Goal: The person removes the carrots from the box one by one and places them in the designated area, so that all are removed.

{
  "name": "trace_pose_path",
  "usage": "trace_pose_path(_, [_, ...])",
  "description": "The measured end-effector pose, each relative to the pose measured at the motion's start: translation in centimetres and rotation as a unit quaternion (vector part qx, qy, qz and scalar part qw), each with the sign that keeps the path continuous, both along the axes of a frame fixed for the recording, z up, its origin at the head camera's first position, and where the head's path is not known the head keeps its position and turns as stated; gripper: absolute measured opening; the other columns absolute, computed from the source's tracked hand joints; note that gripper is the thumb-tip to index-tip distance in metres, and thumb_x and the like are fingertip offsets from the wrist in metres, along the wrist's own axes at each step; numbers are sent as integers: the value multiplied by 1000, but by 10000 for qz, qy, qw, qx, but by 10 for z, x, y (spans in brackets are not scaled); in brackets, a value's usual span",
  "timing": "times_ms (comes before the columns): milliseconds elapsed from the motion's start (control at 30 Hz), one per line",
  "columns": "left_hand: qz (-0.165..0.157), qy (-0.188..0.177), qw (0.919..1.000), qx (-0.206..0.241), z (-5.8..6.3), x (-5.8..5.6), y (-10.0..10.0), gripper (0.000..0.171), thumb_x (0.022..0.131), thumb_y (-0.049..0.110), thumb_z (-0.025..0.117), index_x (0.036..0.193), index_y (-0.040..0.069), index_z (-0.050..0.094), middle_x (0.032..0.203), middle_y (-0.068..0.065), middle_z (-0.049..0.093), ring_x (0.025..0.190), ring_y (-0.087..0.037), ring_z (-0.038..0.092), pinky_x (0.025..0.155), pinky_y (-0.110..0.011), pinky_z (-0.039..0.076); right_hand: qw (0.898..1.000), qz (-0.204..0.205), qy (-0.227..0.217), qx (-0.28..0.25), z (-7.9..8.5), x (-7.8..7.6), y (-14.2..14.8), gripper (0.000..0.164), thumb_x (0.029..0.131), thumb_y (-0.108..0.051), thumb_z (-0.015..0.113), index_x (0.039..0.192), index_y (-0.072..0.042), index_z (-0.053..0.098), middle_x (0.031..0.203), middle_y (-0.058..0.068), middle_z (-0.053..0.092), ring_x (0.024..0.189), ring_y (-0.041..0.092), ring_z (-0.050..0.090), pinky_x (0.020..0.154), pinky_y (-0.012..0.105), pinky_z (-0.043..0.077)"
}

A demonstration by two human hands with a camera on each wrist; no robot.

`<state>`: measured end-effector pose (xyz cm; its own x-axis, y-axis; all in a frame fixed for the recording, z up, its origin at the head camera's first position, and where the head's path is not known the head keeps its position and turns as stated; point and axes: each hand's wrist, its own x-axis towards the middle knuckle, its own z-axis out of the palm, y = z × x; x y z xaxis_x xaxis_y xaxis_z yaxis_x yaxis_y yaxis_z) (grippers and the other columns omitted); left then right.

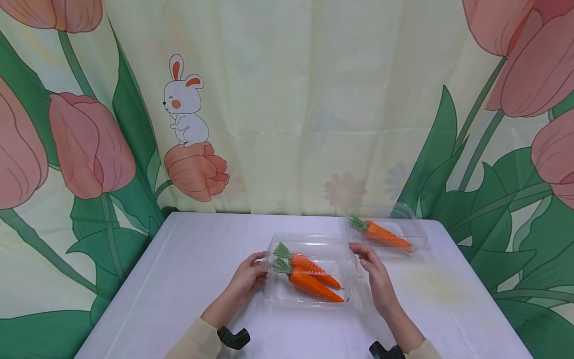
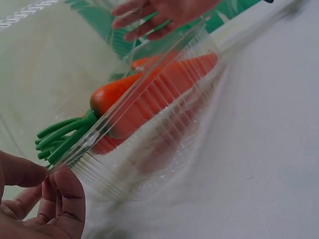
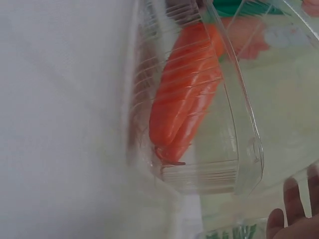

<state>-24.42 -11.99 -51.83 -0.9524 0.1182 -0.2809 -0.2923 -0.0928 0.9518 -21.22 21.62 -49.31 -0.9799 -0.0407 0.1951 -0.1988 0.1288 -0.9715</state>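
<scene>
A clear plastic clamshell box (image 1: 309,300) lies on the table with its lid (image 1: 309,239) raised at the back. Two orange toy carrots (image 1: 314,285) with green tops lie side by side in it, tips to the right. My left hand (image 1: 248,274) pinches the box's left rim between thumb and fingers, beside the green carrot top (image 2: 65,137). Over at the right side, my right hand (image 1: 376,279) is held with fingers extended near the lid's edge. In the right wrist view its fingers (image 3: 294,201) look apart from the box; whether a fingertip touches the lid I cannot tell.
Behind and to the right, a second clear box (image 1: 419,239) with its lid up holds a carrot (image 1: 387,235). Both boxes stand on a white-covered table (image 1: 179,269). A curtain (image 1: 269,99) printed with tulips and a rabbit hangs behind the table's far edge.
</scene>
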Motion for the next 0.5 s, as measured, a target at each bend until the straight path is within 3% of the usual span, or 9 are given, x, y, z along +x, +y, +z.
trace_pose_path(100, [-66,-10,9999,101,0,0,0,51,101,8,61,148,0,43,100,-5,63,76,-12,58,65,-23,52,9984,199,123,-511,1,-7,0,48,111,-28,30,145,2,46,142,-3,52,133,7,42,116,41,24])
trace_pose_path(233, [-138,3,9998,152,0,0,0,48,102,8,60,146,-1,43,97,-3,62,76,-11,58,65,-22,52,9947,335,186,-952,4,-13,-2,59,112,-38,22,147,7,39,141,-11,52,136,8,40,114,33,25])
trace_pose_path(367, [-138,24,9998,136,0,0,0,47,102,7,58,147,0,44,99,-5,61,76,-13,58,68,-23,53,9936,298,118,-1082,9,-19,-4,64,111,-45,18,149,3,37,141,-17,52,138,11,35,112,32,25])
trace_pose_path(500, [-117,37,9999,69,-2,0,-1,48,102,7,58,148,2,45,103,-7,61,77,-14,58,69,-23,54,9909,184,103,-1328,11,-25,-6,61,111,-48,18,146,-4,42,138,-14,51,134,13,38,113,32,29])
